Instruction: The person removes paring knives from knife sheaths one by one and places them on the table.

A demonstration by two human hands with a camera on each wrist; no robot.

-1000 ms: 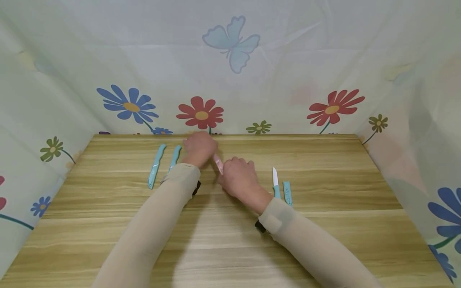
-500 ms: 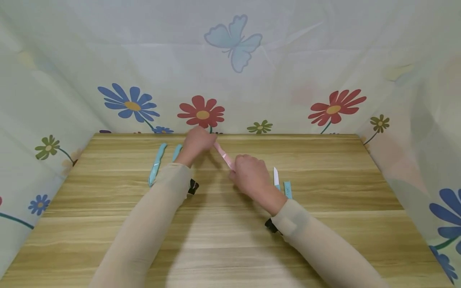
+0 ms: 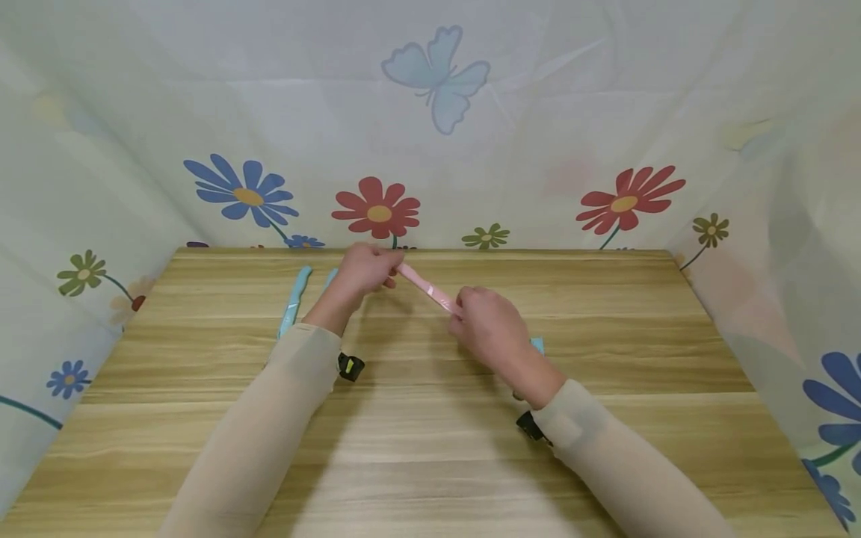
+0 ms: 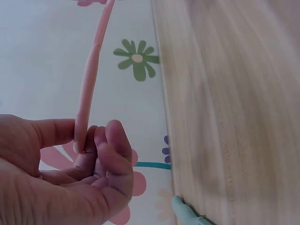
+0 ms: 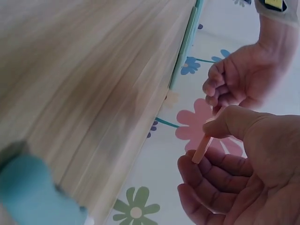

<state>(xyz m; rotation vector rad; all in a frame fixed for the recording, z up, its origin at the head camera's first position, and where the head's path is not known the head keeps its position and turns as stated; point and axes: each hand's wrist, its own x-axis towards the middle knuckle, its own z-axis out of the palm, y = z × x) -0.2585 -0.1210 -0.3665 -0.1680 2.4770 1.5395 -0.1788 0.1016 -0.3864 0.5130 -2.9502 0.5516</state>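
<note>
Head: left hand, right hand pinch pink knife (markings illegible).

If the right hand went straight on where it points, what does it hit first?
Likely the left hand, gripping the far end of the pink knife that the right hand also holds. Depth is unclear; it might just miss.

One end of a pink knife in the fingers of the left hand
</note>
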